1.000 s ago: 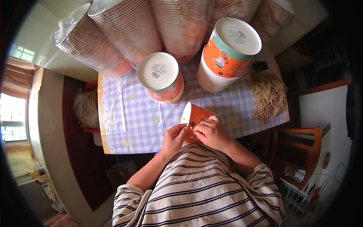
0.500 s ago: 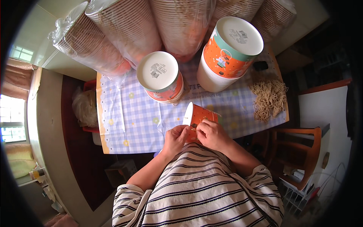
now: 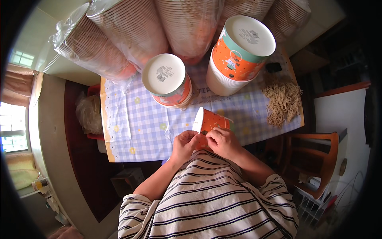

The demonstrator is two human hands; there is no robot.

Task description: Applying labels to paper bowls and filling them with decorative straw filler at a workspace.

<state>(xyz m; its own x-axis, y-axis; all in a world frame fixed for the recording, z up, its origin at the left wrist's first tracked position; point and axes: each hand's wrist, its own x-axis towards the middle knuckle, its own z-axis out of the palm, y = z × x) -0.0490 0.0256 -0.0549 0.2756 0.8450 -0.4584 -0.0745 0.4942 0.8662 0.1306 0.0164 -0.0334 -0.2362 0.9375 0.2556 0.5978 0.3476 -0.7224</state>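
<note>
An orange paper bucket (image 3: pixel 215 119) with a white inside and a green band lies on its side at the table's near edge, its mouth to the left. My left hand (image 3: pixel 184 145) is closed in a pinch by its rim. Against its orange wall, my right hand (image 3: pixel 225 143) is also closed, fingertips bent together and close to the left ones. Whatever thin thing the fingertips grip is too small to make out. A small dark mark shows inside the rim. My hands and striped top hide the lower part of the bucket.
Upside-down bucket stacks stand beyond my hands, a shorter one (image 3: pixel 164 75) and a taller one (image 3: pixel 240 51). Plastic-wrapped bucket stacks (image 3: pixel 127 30) line the back. A heap of beige strings (image 3: pixel 282 103) lies right on the checked tablecloth (image 3: pixel 139 127). A wooden chair (image 3: pixel 312 163) stands at right.
My right fingers have curled in and shifted slightly, and the left fingertips have moved a little. The bucket stays in nearly the same place. The view has shifted slightly.
</note>
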